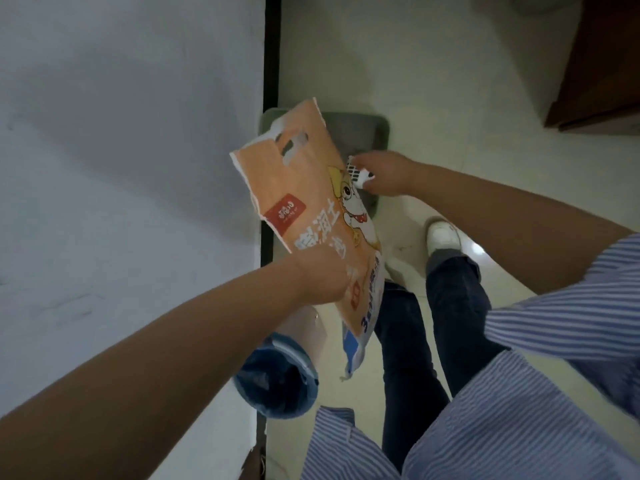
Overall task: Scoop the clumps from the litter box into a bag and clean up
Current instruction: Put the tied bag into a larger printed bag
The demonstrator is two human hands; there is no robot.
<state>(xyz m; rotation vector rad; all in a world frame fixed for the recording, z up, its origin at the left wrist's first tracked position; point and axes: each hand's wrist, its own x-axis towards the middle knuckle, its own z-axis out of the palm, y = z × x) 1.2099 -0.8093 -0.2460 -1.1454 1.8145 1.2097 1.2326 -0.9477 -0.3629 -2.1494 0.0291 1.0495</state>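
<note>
An orange cat-litter bag (304, 188) with a cartoon animal print, a torn top and a cut-out handle is held up over the floor. My left hand (320, 275) grips the bag at its lower middle. My right hand (388, 171) holds a white slotted scoop (355, 171) beside the bag's right edge. Below them a grey-green litter box (360, 133) lies on the floor against the wall, mostly hidden by the bag.
A white wall (121, 168) fills the left side. A bin lined with a blue bag (277, 379) stands near my feet. A dark wooden cabinet (602, 64) stands at the upper right. Pale floor tiles (433, 81) lie beyond the box.
</note>
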